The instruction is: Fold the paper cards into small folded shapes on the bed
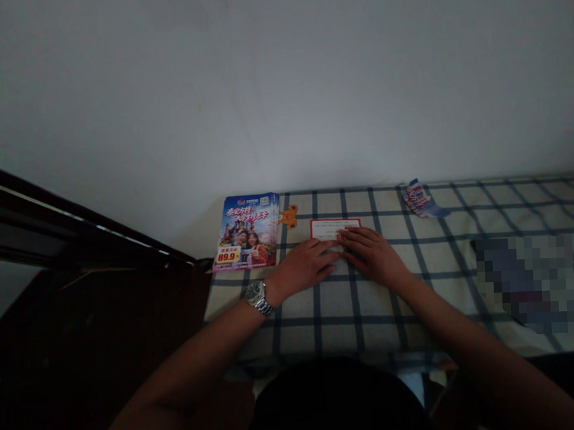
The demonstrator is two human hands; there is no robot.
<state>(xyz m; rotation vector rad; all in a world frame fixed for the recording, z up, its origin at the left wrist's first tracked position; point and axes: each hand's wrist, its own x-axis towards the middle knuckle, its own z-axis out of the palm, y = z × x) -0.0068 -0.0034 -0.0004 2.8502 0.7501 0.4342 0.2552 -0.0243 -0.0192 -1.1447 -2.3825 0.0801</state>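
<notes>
A white sheet of paper with a red border (323, 225) lies flat on the checked tablecloth (297, 335), its lower part covered by my hands. My left hand (308, 265), with a metal watch (259, 297) on the wrist, rests with outstretched fingers on the paper's lower left. From the right, my right hand (372, 252) lays its fingers flat over the paper's lower right. The fingertips of both hands meet near the middle of the sheet. Neither hand appears to grip anything.
A stack of colourful printed flyers (244, 232) lies at the table's left end, with an orange bear-shaped piece (289, 216) beside it. Crumpled printed paper (419, 200) sits near the wall (310, 100). A blurred-out object (523, 284) lies at the right.
</notes>
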